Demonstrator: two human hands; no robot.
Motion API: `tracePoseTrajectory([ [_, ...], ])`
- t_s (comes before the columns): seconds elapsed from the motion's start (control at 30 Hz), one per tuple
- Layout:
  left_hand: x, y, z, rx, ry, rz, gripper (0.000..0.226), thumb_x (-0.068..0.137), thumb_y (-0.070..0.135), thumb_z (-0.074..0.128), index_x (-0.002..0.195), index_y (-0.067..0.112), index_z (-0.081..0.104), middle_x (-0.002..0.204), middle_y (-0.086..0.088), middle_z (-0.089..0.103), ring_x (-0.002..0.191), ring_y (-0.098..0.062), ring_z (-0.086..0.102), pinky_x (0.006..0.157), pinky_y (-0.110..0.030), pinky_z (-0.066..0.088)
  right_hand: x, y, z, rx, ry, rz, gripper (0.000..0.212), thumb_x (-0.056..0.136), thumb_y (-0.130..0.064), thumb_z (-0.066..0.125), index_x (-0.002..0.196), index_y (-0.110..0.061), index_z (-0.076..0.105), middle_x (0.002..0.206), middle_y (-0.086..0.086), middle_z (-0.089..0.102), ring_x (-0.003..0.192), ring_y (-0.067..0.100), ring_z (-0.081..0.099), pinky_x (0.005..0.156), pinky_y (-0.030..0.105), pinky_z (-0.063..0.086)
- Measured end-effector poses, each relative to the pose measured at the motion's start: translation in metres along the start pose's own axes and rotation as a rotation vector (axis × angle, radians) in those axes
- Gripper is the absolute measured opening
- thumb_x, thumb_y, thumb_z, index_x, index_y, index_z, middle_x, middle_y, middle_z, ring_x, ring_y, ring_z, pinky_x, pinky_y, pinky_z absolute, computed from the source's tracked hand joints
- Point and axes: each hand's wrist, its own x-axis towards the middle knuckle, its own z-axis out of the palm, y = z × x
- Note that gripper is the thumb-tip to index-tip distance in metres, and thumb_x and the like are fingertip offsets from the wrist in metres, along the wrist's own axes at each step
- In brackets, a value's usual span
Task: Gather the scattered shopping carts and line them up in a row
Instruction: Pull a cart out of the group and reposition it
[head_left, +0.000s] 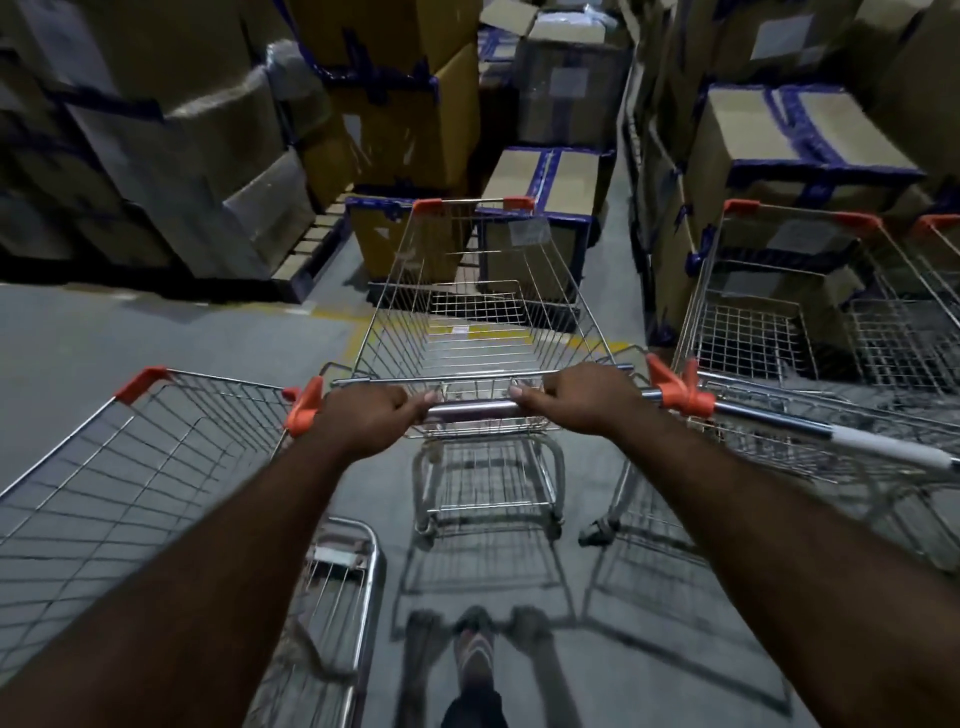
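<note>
The middle cart (470, 306), chrome wire mesh with orange corner caps, stands on the grey floor (130, 332) between the left cart (130, 467) and right cart (769, 332), its smooth round handle bar (475, 408) clenched by the left grip (363, 421) and right grip (584, 397), blue-taped cardboard boxes (769, 150) stacked beyond.

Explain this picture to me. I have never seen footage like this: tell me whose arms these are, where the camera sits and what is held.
No machine here: a person wears one wide-angle camera on the head, looking forward and down, so the arms are their own. The left hand and right hand grip the handle bar of the middle cart. Beside it on the left stands another cart, on the right more carts, all on a grey floor among stacked cardboard boxes.
</note>
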Motion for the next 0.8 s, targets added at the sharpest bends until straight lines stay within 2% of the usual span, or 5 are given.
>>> tracePoseTrajectory([
  [0.13, -0.028, 0.005, 0.001, -0.020, -0.031, 0.000, 0.085, 0.086, 0.084, 0.008, 0.095, 0.031, 0.074, 0.087, 0.000, 0.068, 0.088, -0.018, 0.061, 0.086, -0.035, 0.047, -0.028, -0.009, -0.002, -0.022, -0.053, 0.027, 0.088, 0.084, -0.087, 0.012, 0.070, -0.019, 0.066, 0.069, 0.003, 0.059, 0.076, 0.022, 0.059, 0.069, 0.033, 0.041],
  [0.37, -0.059, 0.011, 0.012, -0.056, -0.057, -0.001, 0.100, 0.072, 0.094, -0.004, 0.096, 0.035, 0.072, 0.103, -0.003, 0.073, 0.102, -0.023, 0.064, 0.098, -0.044, 0.046, -0.060, -0.017, 0.006, -0.026, -0.058, 0.041, 0.094, 0.081, -0.091, 0.008, 0.080, -0.023, 0.072, 0.077, 0.002, 0.066, 0.082, 0.020, 0.063, 0.075, 0.031, 0.047],
  [0.5, -0.080, 0.014, 0.011, -0.110, -0.110, 0.018, 0.092, 0.082, 0.088, 0.006, 0.102, 0.031, 0.074, 0.106, -0.005, 0.073, 0.103, -0.022, 0.063, 0.096, -0.038, 0.045, -0.081, -0.031, 0.009, -0.051, -0.046, 0.077, 0.093, 0.081, -0.091, 0.008, 0.080, -0.025, 0.072, 0.071, -0.001, 0.063, 0.077, 0.017, 0.061, 0.070, 0.031, 0.044],
  [0.63, -0.101, 0.012, 0.005, -0.164, -0.206, 0.049, 0.079, 0.086, 0.082, 0.018, 0.102, 0.029, 0.074, 0.106, -0.005, 0.071, 0.102, -0.021, 0.063, 0.096, -0.038, 0.045, -0.107, -0.048, 0.010, -0.038, -0.072, 0.133, 0.087, 0.081, -0.091, 0.009, 0.067, -0.024, 0.063, 0.066, -0.001, 0.059, 0.067, 0.013, 0.056, 0.073, 0.032, 0.048],
  [0.8, -0.136, -0.019, 0.007, 0.152, -0.134, 0.094, 0.083, 0.091, 0.077, 0.005, 0.113, 0.029, 0.069, 0.115, -0.002, 0.070, 0.112, -0.021, 0.059, 0.113, -0.055, 0.024, -0.133, -0.068, 0.010, -0.040, -0.130, 0.186, 0.100, 0.071, -0.094, -0.001, 0.092, -0.031, 0.074, 0.067, -0.008, 0.054, 0.079, 0.015, 0.060, 0.088, 0.039, 0.052],
])
